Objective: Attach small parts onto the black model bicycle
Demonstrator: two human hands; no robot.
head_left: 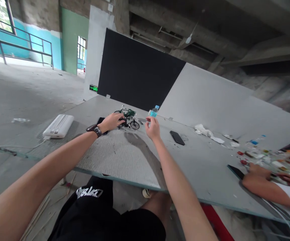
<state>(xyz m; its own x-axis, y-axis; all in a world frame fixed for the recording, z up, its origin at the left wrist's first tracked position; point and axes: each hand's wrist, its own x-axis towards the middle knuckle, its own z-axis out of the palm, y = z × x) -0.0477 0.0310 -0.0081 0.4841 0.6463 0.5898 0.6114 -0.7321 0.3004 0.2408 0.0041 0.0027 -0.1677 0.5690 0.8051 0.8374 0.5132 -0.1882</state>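
Observation:
Two small model bicycles stand close together on the grey table (114, 154). The green one (128, 112) is behind, and the black one (129, 124) is in front with its spoked front wheel toward the right. My left hand (112, 121), with a dark watch on the wrist, reaches in from the left. Its thumb and fingers close on the rear part of the black bicycle, which they partly cover. To the right of the bicycles, my right hand (153, 128) is raised with bent fingers, thumb and forefinger apart. I see nothing held in it.
A white power bank (59, 126) with a cable lies on the left. A dark phone (100, 121) is partly under my left wrist; another phone (177, 137) lies right. Behind stands a blue-capped bottle (154, 111). Another person's arm (268, 190) rests by scattered small items at far right.

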